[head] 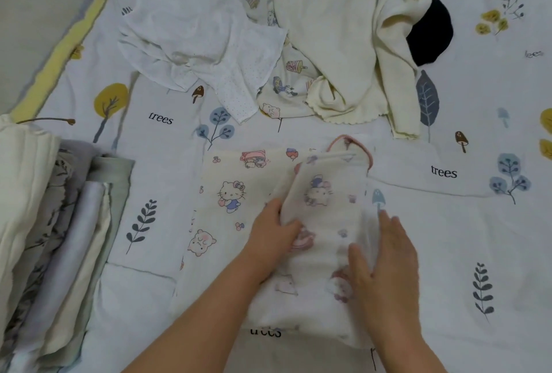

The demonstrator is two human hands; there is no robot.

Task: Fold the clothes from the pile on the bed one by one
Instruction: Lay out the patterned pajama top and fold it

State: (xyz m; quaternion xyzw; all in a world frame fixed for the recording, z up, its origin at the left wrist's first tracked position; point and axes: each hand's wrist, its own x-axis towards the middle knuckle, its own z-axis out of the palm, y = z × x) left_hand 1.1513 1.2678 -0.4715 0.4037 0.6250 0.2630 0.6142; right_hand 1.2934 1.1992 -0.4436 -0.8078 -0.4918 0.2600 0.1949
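Clothes pile beyond; folded stack left, seemingly untouched.

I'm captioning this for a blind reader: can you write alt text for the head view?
Two hands fold a cream cartoon-cat print garment on a tree-patterned white bedsheet: the left hand grips a folded-over layer, the right hand presses it flat. Unfolded white and cream clothes lie beyond; a folded stack sits left.

A white bedsheet printed with yellow trees, blue-grey leaves, little brown mushrooms and the word "trees" covers the bed. Along the sheet's far left edge runs a yellow and grey border strip, and beyond that strip lies a plain beige surface.
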